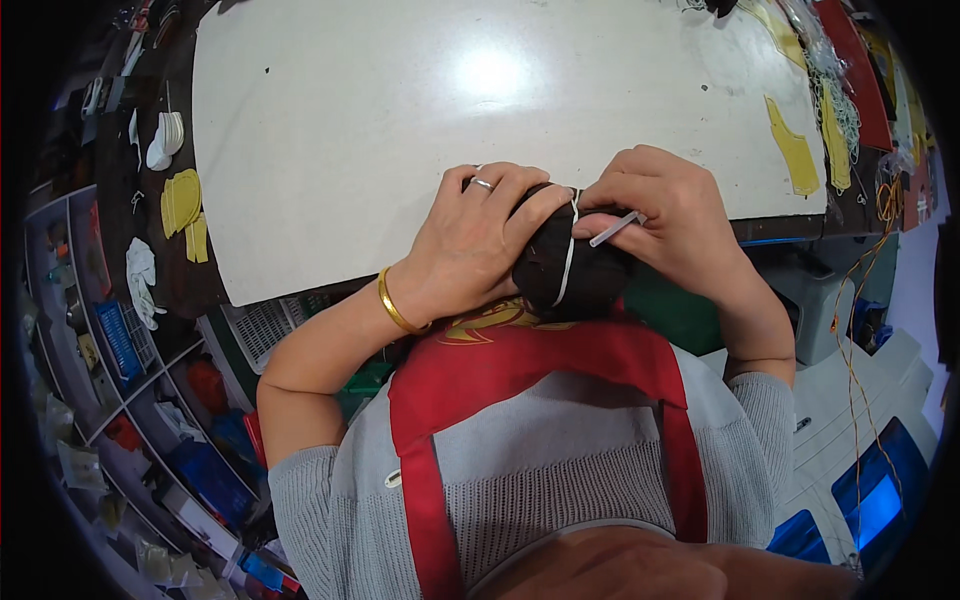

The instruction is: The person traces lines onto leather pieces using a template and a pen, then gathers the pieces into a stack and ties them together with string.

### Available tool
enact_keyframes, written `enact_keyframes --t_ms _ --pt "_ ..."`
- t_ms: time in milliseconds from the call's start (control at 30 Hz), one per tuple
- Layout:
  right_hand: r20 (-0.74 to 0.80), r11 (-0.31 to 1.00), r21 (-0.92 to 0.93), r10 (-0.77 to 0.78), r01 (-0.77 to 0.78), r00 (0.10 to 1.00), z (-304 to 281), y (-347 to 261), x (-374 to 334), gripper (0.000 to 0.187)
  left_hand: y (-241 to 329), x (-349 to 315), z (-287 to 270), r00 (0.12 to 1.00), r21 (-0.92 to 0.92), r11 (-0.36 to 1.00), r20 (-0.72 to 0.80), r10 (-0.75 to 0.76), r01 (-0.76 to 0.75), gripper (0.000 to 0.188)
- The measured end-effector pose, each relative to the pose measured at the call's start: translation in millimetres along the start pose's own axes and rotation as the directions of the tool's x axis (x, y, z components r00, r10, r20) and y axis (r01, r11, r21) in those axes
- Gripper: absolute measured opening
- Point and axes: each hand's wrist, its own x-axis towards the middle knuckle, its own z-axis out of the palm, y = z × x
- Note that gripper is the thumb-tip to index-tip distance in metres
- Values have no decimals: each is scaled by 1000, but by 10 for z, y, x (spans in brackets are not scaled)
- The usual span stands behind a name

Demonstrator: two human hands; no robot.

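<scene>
Between my hands, at the near edge of the table, is a rounded black fabric piece [592, 268] with a narrow white strip [567, 262] running down it. My left hand [465, 240] is closed on its left side, thumb lying across the top. The fingers of my right hand [682, 210] are bent at its upper right, beside the strip. A slim whitish rod [617, 229], perhaps a pen, sticks out of that hand, pointing down and left over the fabric. The right fingertips partly hide behind the fabric, and the piece's far side is hidden too.
A pale board [350, 130] covers the table. Yellow templates [792, 150] lie at its right, others [181, 203] at its left near a white glove [141, 282]. Orange wires [853, 290] hang at the right. Loaded shelves [140, 390] stand at the left.
</scene>
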Motion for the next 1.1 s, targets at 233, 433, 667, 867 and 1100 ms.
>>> enact_keyframes --t_ms 233,433,667,867,1100 --pt "-13 956 14 -294 294 956 77 41 90 21 88 -69 86 996 71 995 -53 -70 74 73" --pt "83 674 -418 -639 609 765 57 43 -18 27 98 -145 122 991 25 996 -98 -88 91 73" --pt "0 704 -402 -640 586 768 132 128 -171 25 57 -155 141 978 -29 989 -148 -145 142 75" --pt "-372 935 72 -298 347 879 -351 260 -449 50 34 -137 51 976 48 986 -157 -152 161 92" --pt "-483 719 606 -7 340 875 -278 210 -372 52 -213 -20 -353 863 -831 349 271 -426 433 85"
